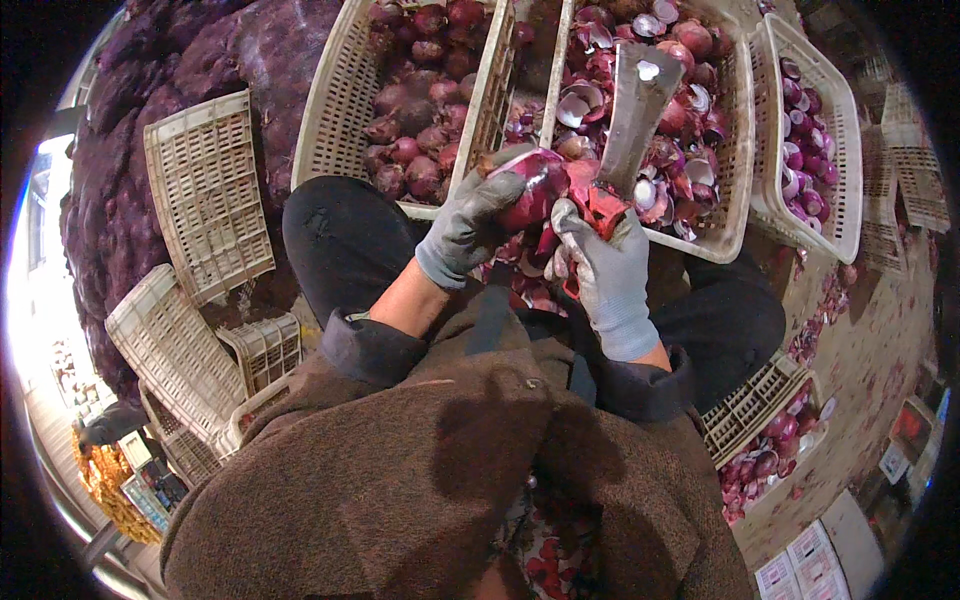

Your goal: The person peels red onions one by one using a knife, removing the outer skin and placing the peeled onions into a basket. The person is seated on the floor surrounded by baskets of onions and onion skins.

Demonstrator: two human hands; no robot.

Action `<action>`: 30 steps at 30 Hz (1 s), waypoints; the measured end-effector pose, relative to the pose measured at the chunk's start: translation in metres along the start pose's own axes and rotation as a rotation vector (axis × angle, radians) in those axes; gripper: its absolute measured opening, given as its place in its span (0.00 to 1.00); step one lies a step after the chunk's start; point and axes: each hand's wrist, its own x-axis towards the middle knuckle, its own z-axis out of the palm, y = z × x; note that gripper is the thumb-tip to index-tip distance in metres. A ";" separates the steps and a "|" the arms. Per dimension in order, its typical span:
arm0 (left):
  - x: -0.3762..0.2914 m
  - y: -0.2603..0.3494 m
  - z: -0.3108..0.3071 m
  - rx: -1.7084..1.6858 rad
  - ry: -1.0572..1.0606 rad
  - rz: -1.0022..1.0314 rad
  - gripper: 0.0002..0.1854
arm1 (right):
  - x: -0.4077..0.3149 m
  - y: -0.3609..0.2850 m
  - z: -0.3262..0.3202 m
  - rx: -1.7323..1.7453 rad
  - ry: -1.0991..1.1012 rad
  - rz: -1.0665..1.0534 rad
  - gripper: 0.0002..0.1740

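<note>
My left hand (pixel 469 229), in a grey coated glove, grips a large red onion (pixel 536 184) above my lap. My right hand (pixel 607 274), gloved the same way, is closed around the red handle of a broad-bladed knife (pixel 636 116). The blade points away from me, over a crate of onion skins (pixel 739 180). Between the onion and the knife handle a piece of red skin (pixel 581 176) shows; whether it is still attached to the onion I cannot tell. Loose skins (pixel 536 289) lie below my hands. My fingers hide part of the handle.
A plastic crate of whole red onions (pixel 319 142) stands front left. To the right, another crate (pixel 847 150) holds peeled onions. Empty crates (pixel 210 195) lean against stacked mesh sacks (pixel 180 75) at left. Skins litter the floor (pixel 862 352), near a crate of skins (pixel 750 412).
</note>
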 end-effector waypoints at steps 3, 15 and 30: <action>-0.001 -0.003 0.000 -0.253 -0.081 -0.142 0.29 | -0.009 -0.011 -0.001 -0.059 -0.045 0.057 0.10; 0.010 -0.002 0.000 0.041 -0.119 -0.068 0.49 | -0.012 -0.030 -0.015 0.185 -0.124 0.092 0.22; 0.012 -0.004 -0.017 -0.280 -0.108 -0.182 0.47 | -0.003 -0.062 -0.031 -0.727 0.244 -0.148 0.12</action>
